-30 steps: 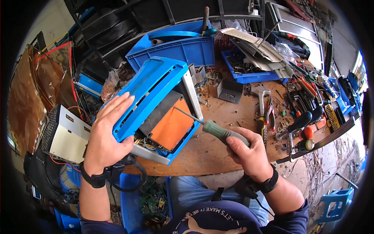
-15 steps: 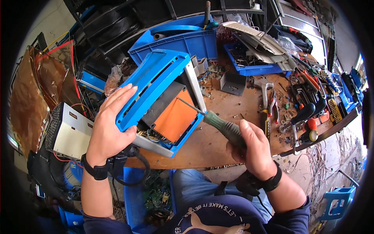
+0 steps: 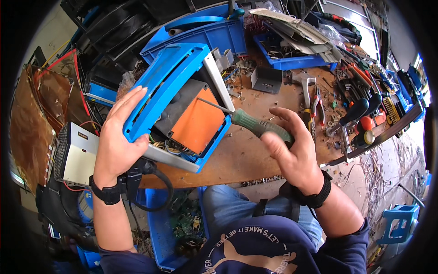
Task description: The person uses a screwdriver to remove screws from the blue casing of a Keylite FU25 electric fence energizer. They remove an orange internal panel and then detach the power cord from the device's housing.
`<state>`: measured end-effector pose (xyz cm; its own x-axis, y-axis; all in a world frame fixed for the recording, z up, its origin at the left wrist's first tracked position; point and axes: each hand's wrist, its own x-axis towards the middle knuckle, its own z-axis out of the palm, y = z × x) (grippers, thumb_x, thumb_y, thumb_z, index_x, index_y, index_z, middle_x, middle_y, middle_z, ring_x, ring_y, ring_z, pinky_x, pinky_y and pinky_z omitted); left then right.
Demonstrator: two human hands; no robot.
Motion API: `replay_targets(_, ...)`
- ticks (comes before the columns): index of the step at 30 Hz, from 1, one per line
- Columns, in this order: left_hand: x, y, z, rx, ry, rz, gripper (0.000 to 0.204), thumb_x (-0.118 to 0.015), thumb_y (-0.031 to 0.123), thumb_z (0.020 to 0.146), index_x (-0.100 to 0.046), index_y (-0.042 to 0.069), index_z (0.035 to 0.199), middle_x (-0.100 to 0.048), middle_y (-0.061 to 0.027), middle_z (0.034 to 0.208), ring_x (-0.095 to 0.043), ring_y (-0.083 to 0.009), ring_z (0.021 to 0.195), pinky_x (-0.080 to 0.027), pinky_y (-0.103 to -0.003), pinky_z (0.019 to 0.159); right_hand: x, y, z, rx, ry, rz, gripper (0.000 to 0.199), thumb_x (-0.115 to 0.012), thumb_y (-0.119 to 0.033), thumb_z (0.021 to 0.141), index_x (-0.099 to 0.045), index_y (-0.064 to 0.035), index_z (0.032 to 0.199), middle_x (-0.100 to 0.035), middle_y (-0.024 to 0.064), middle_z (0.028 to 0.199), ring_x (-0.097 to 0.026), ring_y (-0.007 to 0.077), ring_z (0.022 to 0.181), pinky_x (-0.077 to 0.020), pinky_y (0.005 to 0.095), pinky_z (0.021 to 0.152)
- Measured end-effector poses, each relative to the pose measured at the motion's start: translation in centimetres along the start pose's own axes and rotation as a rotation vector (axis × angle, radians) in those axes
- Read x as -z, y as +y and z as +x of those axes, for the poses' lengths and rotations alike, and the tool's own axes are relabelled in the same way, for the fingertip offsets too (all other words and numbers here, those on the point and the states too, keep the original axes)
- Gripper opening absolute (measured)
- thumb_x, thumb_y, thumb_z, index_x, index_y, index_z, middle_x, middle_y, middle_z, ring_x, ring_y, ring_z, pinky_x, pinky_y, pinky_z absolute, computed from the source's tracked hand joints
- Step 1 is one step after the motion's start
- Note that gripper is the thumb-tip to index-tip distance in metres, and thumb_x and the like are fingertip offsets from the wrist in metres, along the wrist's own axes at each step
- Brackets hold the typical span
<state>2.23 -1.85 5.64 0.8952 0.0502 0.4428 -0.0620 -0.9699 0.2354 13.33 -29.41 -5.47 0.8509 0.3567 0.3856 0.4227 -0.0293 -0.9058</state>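
Note:
A boxy device with a blue plastic frame (image 3: 157, 98) and silver metal bars stands tilted on the bench. Inside it sits a dark block with an orange plate (image 3: 199, 122); some wires show beneath. My left hand (image 3: 119, 125) grips the frame's left end, fingers over the top and thumb below. My right hand (image 3: 294, 153) is around the handle end of a green-handled screwdriver (image 3: 253, 124), its thumb and forefinger spread and loosened. The screwdriver's shaft points left, its tip at the orange plate's upper part. The lower fingers are hidden.
A claw hammer (image 3: 306, 89), pliers (image 3: 318, 107) and other hand tools lie to the right. Behind are a blue crate (image 3: 200, 41) and a blue tray (image 3: 296, 63) under flat panels. A cream box (image 3: 80, 150) stands left; a blue bin (image 3: 159, 228) of circuit boards is below.
My right thumb and forefinger have spread from their closed grip on the screwdriver handle. The device, both hands and the bench all appear slightly farther left and higher in the view.

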Motion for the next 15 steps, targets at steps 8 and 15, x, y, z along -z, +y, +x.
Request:
replay_targets(8,-0.2,-0.1,-0.1,0.051,-0.017,-0.059,0.071,-0.054,-0.007,0.063,-0.051,0.004,0.133,-0.05,-0.0162,0.137,-0.046,-0.0299,0.129,-0.036,-0.037,0.107,-0.4,0.6,-0.5,0.356,-0.012,-0.178,0.033,-0.068,-0.008,0.081,-0.057,-0.0024,0.111,-0.06,0.0155,0.085,-0.058,0.0286,0.073,-0.0474,0.0337,0.066)
replay_targets(15,-0.2,-0.4,0.1,0.028,-0.03,-0.072,0.07,-0.054,-0.003,0.064,-0.05,0.003,0.133,-0.048,-0.0171,0.138,-0.046,-0.0297,0.129,-0.035,-0.037,0.107,-0.6,-0.1,-1.0,0.12,0.065,0.027,0.043,-0.07,-0.019,0.084,-0.052,0.0039,0.115,-0.06,0.0177,0.087,-0.061,0.0265,0.075,-0.0476,0.0351,0.065)
